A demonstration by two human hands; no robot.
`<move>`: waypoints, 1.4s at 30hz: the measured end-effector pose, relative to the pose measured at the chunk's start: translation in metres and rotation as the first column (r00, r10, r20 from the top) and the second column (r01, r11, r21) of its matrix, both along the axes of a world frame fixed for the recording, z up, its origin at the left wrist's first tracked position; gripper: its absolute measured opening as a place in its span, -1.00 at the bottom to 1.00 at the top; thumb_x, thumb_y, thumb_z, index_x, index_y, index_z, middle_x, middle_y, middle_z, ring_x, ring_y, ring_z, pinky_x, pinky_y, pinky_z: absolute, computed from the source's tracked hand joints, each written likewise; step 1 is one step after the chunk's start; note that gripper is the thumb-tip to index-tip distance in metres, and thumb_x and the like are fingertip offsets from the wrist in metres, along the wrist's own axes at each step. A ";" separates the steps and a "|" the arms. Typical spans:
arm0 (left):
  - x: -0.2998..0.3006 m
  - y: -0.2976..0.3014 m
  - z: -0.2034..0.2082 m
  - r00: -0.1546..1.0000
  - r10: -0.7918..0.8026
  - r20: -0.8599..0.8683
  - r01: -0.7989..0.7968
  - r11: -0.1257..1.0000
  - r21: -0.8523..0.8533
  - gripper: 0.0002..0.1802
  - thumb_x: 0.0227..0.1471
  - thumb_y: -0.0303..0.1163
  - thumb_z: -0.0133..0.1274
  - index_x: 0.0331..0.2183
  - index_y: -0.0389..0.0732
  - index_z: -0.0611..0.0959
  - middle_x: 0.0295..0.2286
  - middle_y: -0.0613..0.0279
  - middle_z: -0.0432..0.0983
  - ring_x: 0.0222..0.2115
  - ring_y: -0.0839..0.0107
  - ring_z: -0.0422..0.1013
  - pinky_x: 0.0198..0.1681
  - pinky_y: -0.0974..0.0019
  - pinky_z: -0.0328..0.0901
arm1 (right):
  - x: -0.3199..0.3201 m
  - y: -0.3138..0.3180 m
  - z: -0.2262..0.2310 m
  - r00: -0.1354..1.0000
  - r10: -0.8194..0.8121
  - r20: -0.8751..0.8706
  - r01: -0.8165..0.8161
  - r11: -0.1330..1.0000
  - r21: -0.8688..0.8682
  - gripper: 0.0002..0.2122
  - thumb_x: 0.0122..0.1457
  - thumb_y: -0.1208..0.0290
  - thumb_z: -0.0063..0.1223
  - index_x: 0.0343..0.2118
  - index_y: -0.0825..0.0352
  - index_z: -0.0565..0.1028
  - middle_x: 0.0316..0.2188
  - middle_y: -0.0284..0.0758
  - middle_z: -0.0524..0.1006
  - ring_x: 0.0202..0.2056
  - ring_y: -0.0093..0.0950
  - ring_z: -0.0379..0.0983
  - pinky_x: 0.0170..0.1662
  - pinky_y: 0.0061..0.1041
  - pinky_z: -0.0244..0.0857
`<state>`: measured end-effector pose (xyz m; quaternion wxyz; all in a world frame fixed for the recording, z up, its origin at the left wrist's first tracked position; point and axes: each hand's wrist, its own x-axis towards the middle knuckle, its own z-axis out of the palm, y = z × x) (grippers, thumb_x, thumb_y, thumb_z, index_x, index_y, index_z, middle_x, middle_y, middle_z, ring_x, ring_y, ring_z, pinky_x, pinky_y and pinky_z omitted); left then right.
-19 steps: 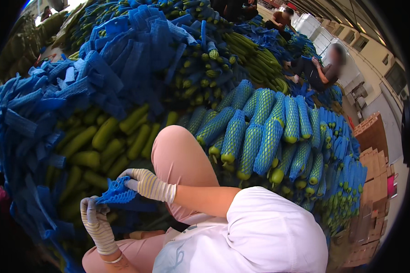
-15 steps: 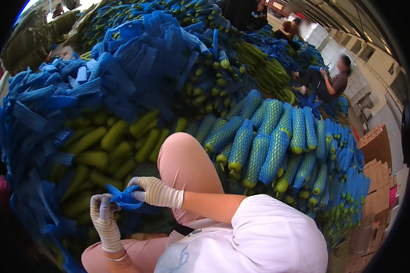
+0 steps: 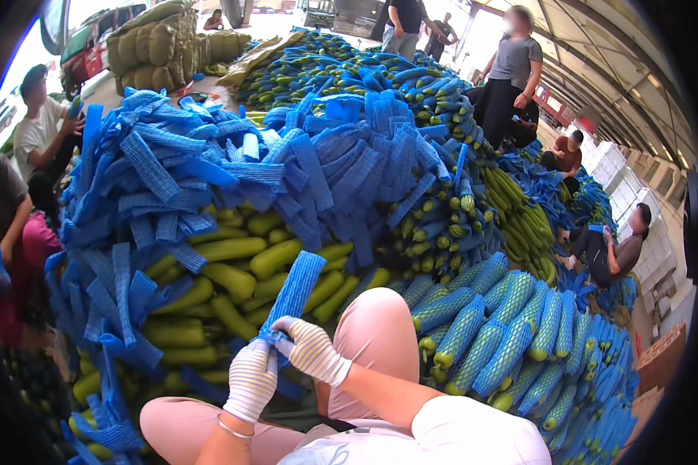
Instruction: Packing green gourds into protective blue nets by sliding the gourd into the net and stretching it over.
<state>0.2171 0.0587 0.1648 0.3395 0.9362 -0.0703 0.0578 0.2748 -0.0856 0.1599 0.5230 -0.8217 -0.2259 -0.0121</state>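
Note:
A blue foam net sleeve (image 3: 295, 291) points up and away from my two gloved hands, looking flat. Around its near end the fingers of my left hand (image 3: 251, 380) are closed. My right hand (image 3: 316, 350) pinches the same end from the right, touching the left fingertips. Both gloves are pale with stripes. Just beyond the hands lies a heap of bare, long green gourds (image 3: 229, 304). More blue sleeves (image 3: 318, 174) are piled loosely behind and to the left of it.
On my right, gourds in blue nets (image 3: 461, 333) lie stacked in rows. Long bare green vegetables (image 3: 512, 209) form another heap farther right. People work around the piles on both sides. Stuffed sacks (image 3: 151, 46) stand far left; brown cartons (image 3: 663, 360) stand at right.
The blue sleeve was bunched between my hands and now extends upward from them. My hands have come closer together. The view has tilted up, showing more of the surroundings.

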 end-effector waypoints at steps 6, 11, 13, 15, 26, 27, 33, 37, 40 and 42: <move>0.008 0.014 -0.003 0.972 -0.011 -0.233 -0.231 -0.179 -0.956 -0.58 0.03 -0.52 -0.07 -0.02 -0.37 0.41 -0.14 0.11 0.44 -0.15 0.35 0.41 -0.01 0.30 0.28 | -0.028 0.007 -0.011 0.984 0.161 -0.070 -0.171 0.967 -0.187 -0.89 0.08 0.40 0.05 -0.36 0.29 0.44 -0.43 -0.16 0.48 -0.35 -0.16 0.44 -0.29 -0.34 0.30; 0.004 0.006 0.006 0.950 -0.008 -0.311 -0.311 0.015 -0.950 -0.71 0.08 -0.45 -0.06 -0.12 -0.27 0.46 -0.19 0.12 0.47 -0.18 0.37 0.40 -0.02 0.34 0.26 | -0.020 0.003 -0.017 0.990 0.089 -0.106 -0.053 0.952 0.301 -0.93 0.11 0.54 0.05 -0.33 0.32 0.44 -0.43 -0.35 0.45 -0.36 -0.54 0.38 -0.26 -0.53 0.27; 0.001 -0.002 -0.007 0.989 0.146 -0.024 -0.106 0.582 -0.806 -0.81 0.12 -0.53 -0.15 -0.22 -0.29 0.51 -0.24 0.10 0.50 -0.21 0.29 0.43 -0.06 0.34 0.27 | -0.011 0.002 -0.013 0.924 0.127 -0.361 0.073 0.867 0.492 -0.95 0.16 0.50 0.04 -0.32 0.30 0.44 -0.39 -0.45 0.44 -0.34 -0.68 0.32 -0.23 -0.62 0.24; -0.001 -0.002 -0.025 0.972 0.105 0.212 -0.007 0.908 -0.419 -0.80 0.05 -0.58 -0.10 -0.24 -0.29 0.52 -0.27 0.01 0.50 -0.26 0.18 0.44 -0.11 0.28 0.30 | -0.008 0.007 -0.011 0.894 0.221 -0.389 0.131 0.702 0.700 -0.92 0.16 0.48 0.05 -0.30 0.32 0.45 -0.38 -0.46 0.46 -0.31 -0.72 0.33 -0.21 -0.66 0.25; 0.002 0.027 -0.014 0.952 -0.157 -0.262 -0.281 -0.110 -0.953 -0.65 -0.05 -0.49 0.05 -0.15 -0.32 0.51 -0.28 0.19 0.49 -0.25 0.36 0.43 -0.06 0.27 0.33 | -0.037 -0.005 0.001 0.908 0.232 0.350 -0.142 0.954 -0.263 -0.90 -0.06 0.46 0.09 -0.47 0.27 0.41 -0.53 -0.26 0.41 -0.45 -0.23 0.41 -0.42 -0.25 0.29; 0.003 0.025 -0.010 0.976 -0.130 -0.173 -0.199 -0.220 -0.955 -0.62 -0.07 -0.50 0.03 -0.13 -0.35 0.49 -0.24 0.15 0.49 -0.19 0.31 0.42 0.00 0.22 0.31 | -0.037 -0.004 -0.001 0.909 0.228 0.348 -0.139 0.955 -0.262 -0.90 -0.06 0.46 0.09 -0.47 0.27 0.41 -0.53 -0.26 0.41 -0.45 -0.23 0.41 -0.42 -0.25 0.29; 0.007 0.017 -0.008 0.962 -0.033 -0.272 -0.259 -0.430 -0.865 -0.64 -0.04 -0.56 -0.08 -0.12 -0.33 0.47 -0.22 0.16 0.47 -0.17 0.30 0.40 0.04 0.19 0.26 | -0.030 -0.002 -0.007 0.914 0.307 0.265 -0.218 0.923 -0.318 -0.86 -0.03 0.45 0.12 -0.38 0.27 0.46 -0.48 -0.24 0.44 -0.41 -0.21 0.41 -0.38 -0.27 0.28; 0.013 0.016 -0.014 0.989 -0.050 -0.137 -0.146 -0.350 -0.925 -0.66 -0.02 -0.55 -0.07 -0.13 -0.31 0.48 -0.19 0.14 0.46 -0.17 0.35 0.39 0.03 0.27 0.25 | -0.029 -0.002 -0.007 0.966 0.209 0.151 -0.235 0.954 0.185 -0.78 -0.06 0.59 0.14 -0.29 0.32 0.46 -0.38 -0.20 0.47 -0.32 -0.23 0.43 -0.22 -0.43 0.33; 0.009 0.017 -0.026 0.978 -0.099 -0.185 -0.107 0.526 -0.844 -0.75 0.06 -0.54 -0.11 -0.17 -0.25 0.51 -0.25 0.23 0.48 -0.22 0.45 0.36 -0.06 0.41 0.23 | -0.033 0.008 0.003 0.972 0.203 -0.117 -0.106 0.824 0.556 -0.82 -0.04 0.59 0.09 -0.31 0.34 0.46 -0.36 -0.17 0.50 -0.30 -0.18 0.45 -0.20 -0.38 0.33; 0.008 0.007 -0.048 0.983 -0.109 -0.150 -0.067 0.547 -0.835 -0.78 0.02 -0.57 -0.13 -0.24 -0.24 0.53 -0.30 0.22 0.49 -0.23 0.39 0.38 -0.07 0.36 0.26 | -0.037 0.007 0.006 0.973 0.220 0.066 -0.228 0.886 0.403 -0.81 -0.05 0.58 0.10 -0.31 0.34 0.46 -0.37 -0.17 0.50 -0.31 -0.18 0.45 -0.20 -0.38 0.34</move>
